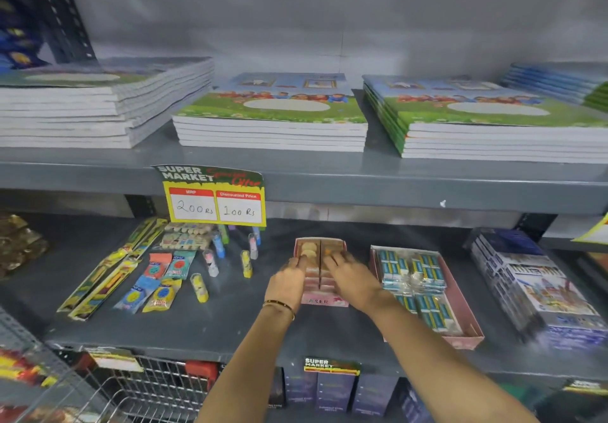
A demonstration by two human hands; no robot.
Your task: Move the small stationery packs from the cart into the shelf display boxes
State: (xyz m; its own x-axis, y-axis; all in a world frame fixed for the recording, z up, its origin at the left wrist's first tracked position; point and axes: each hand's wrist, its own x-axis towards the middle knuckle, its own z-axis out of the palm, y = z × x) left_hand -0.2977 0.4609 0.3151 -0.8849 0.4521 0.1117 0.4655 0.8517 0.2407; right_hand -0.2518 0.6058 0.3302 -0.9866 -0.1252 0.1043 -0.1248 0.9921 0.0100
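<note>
A small pink display box [324,300] marked "ERASER" stands on the lower grey shelf, split by a divider into two columns of small packs. My left hand [286,282] rests on the left column and my right hand [353,279] on the right column, fingers bent down onto the packs; both are blurred. Whether either hand grips a pack is unclear. A wider pink display box [467,330] to the right holds several blue-and-white packs. The wire cart [154,386] shows at the bottom left, below the shelf edge.
Left of the pink box lie pencil packs [105,277], sharpener packets [161,284] and upright small tubes [227,258]. A price sign [215,195] hangs from the upper shelf, which carries notebook stacks [273,116]. Boxed sets [533,287] sit at the far right.
</note>
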